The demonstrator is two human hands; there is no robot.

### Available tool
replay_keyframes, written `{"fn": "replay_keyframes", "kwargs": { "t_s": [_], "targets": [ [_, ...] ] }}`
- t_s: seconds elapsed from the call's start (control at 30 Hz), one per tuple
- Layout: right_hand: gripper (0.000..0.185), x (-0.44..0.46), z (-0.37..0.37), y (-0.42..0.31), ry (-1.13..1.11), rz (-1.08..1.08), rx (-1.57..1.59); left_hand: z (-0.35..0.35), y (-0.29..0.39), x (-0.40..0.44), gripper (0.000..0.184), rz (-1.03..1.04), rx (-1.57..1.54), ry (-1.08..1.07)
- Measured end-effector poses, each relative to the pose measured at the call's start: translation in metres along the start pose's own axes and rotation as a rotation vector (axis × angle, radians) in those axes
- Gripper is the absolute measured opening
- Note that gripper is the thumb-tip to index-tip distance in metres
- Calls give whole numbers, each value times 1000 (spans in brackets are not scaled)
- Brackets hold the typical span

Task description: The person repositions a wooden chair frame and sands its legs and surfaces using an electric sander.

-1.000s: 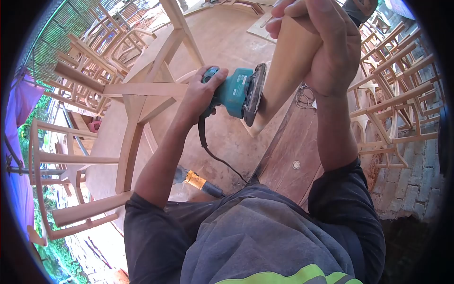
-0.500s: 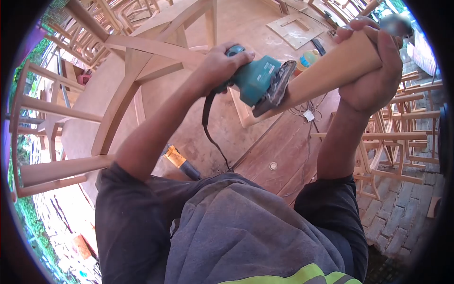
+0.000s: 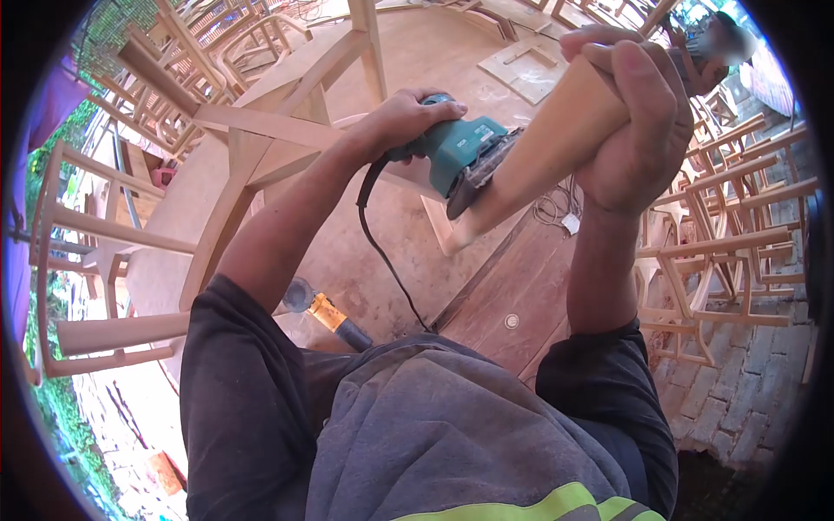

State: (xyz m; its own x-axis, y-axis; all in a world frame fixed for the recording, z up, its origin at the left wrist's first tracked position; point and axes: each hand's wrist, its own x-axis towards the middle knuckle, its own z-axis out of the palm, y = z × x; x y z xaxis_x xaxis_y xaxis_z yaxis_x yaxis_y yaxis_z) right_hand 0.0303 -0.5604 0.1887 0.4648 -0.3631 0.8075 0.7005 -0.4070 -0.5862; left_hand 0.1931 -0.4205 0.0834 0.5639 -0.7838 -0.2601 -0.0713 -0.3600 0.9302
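Note:
My left hand (image 3: 408,122) is wrapped round the body of a teal power sander (image 3: 460,154), whose black cord hangs down toward my lap. The sander's pad lies against the side of a tapered, pale wooden piece (image 3: 556,130), near its narrow lower end. At the wide upper end, my right hand (image 3: 638,130) grips this piece, fingers over the top edge. The piece slants from upper right to lower left. The fingertips of my left hand under the sander are partly hidden.
Wooden chair frames (image 3: 243,174) stand at the left, and several more (image 3: 721,252) at the right. A yellow and black tool (image 3: 334,319) lies below the cord. A coiled cable (image 3: 556,207) is beyond the boards (image 3: 521,286). Another person (image 3: 702,56) is at upper right.
Since half a second ago, the wooden piece, my right hand and the sander's pad have shifted left in view. The camera view has moved too. Both hands keep their holds.

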Motion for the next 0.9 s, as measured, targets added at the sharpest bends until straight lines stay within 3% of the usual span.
{"fn": "replay_keyframes", "kwargs": {
  "t_s": [0.23,0.4,0.5,0.53,0.57,0.67,0.7,0.77,0.8,0.83,0.9],
  "targets": [
    [30,0,2,1,1,1,28,2,2,-10,48,18,-39,4],
    [32,-1,3,0,40,25,14,7,-13,-65,38,-21,-104,202],
    [28,-3,5,-4,-20,46,60,5,-6,-56,39,-35,-85,189],
    [26,-1,6,-6,-85,27,118,4,-6,-44,43,-34,-87,160],
    [20,0,15,-8,-1,1,201,3,-4,-32,43,-25,-79,163],
    [19,1,9,-7,-74,3,177,2,8,-1,50,18,25,15],
    [27,0,9,-12,-77,34,-4,1,11,10,50,24,40,5],
    [24,-1,11,-8,-87,20,96,2,18,33,49,52,118,-160],
    [21,-1,12,-7,-101,-131,-10,0,19,45,50,64,142,-249],
    [21,0,10,-5,-117,-100,8,1,25,53,52,73,171,-347],
    [17,1,6,-6,-125,-3,74,21,41,63,47,59,236,-347]
  ]
}}
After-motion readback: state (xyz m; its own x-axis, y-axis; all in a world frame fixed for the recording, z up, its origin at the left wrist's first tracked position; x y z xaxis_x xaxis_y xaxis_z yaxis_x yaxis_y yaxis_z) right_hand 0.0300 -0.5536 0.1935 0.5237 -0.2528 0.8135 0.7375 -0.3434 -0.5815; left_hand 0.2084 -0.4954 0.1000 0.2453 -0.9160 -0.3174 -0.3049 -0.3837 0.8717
